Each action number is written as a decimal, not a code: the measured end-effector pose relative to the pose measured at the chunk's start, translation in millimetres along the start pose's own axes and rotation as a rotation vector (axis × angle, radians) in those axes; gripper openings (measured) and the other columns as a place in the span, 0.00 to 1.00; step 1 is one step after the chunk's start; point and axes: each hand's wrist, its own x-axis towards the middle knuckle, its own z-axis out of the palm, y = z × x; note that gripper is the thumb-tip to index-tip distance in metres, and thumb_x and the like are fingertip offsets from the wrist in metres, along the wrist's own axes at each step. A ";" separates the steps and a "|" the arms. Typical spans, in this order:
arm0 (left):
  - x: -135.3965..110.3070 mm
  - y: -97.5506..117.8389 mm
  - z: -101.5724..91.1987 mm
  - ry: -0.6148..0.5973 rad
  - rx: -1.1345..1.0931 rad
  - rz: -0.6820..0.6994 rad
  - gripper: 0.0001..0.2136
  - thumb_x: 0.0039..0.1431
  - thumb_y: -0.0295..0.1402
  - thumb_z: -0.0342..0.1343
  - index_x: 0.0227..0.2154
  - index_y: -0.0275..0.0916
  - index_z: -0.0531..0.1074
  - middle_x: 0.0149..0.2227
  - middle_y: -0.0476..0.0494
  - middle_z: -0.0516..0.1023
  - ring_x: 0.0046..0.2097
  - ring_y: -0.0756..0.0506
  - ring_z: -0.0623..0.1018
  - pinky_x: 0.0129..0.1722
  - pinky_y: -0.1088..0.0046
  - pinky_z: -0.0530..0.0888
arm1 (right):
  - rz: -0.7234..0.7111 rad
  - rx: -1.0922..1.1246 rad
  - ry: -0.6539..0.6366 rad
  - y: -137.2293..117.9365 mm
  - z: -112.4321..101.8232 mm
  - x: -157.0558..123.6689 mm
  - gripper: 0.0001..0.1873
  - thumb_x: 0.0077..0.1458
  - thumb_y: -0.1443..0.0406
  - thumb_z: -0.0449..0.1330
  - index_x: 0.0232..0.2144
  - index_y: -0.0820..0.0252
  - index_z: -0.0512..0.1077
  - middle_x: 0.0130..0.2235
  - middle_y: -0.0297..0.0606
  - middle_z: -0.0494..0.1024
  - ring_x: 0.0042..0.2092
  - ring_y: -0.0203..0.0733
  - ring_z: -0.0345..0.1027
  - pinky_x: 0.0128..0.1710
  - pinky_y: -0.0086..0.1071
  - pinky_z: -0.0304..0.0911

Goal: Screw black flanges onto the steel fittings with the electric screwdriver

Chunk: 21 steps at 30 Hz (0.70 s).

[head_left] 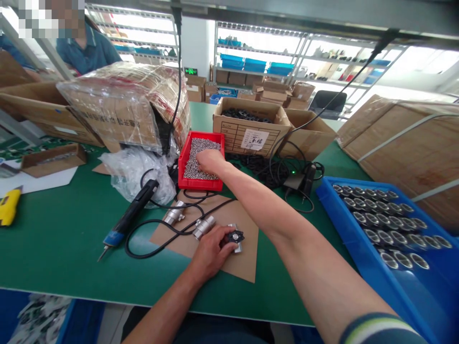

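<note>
My left hand (212,251) is closed on a metal part with a black star-shaped knob (235,236) on top, held on a sheet of brown cardboard (247,263). Two more silvery cylindrical metal parts lie to its left, one close to my knuckles (203,227) and one farther off (174,213). Reaching across the bench, my right hand (211,161) is in a red bin (201,184) full of small shiny screws (201,145). Its fingers are curled together against the screws, and their tips are hidden. A black and blue electric screwdriver (131,213) rests on the green bench at left.
At right stands a blue tray (435,282) with rows of round metal-rimmed parts. Cardboard boxes (233,129) and clear plastic wrap (138,174) line the back. Black cable (138,255) loops near the cardboard sheet. A yellow cutter (10,206) lies far left. A person (84,50) is behind the boxes.
</note>
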 end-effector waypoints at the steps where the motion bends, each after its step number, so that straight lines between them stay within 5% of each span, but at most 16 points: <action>1: 0.1 -0.4 0.0 0.002 -0.005 0.005 0.15 0.59 0.32 0.59 0.49 0.41 0.71 0.39 0.46 0.75 0.37 0.48 0.73 0.40 0.70 0.71 | -0.001 0.003 0.007 1.0 -0.3 0.6 0.13 0.55 0.65 0.61 0.41 0.70 0.76 0.44 0.56 0.79 0.46 0.56 0.72 0.43 0.47 0.68; 12: 0.3 1.3 -0.2 0.005 -0.002 0.000 0.15 0.58 0.30 0.60 0.48 0.40 0.71 0.39 0.46 0.76 0.37 0.48 0.73 0.40 0.70 0.71 | -0.023 0.153 0.197 3.7 -12.6 -24.3 0.15 0.59 0.68 0.50 0.38 0.66 0.77 0.42 0.47 0.78 0.45 0.44 0.69 0.50 0.40 0.62; 17: 0.1 1.4 -0.4 -0.001 -0.015 -0.008 0.15 0.57 0.29 0.60 0.48 0.41 0.71 0.38 0.47 0.75 0.37 0.48 0.73 0.41 0.70 0.70 | -0.050 0.556 0.345 6.6 -12.6 -88.2 0.14 0.53 0.70 0.53 0.38 0.63 0.77 0.35 0.36 0.78 0.35 0.34 0.68 0.42 0.31 0.62; 21: 0.9 -0.1 1.1 -0.009 -0.010 -0.020 0.15 0.58 0.31 0.60 0.49 0.42 0.71 0.37 0.48 0.74 0.37 0.48 0.73 0.40 0.70 0.70 | 0.078 0.845 0.306 7.1 -2.4 -159.2 0.06 0.53 0.66 0.59 0.34 0.61 0.75 0.27 0.31 0.75 0.28 0.32 0.66 0.31 0.28 0.61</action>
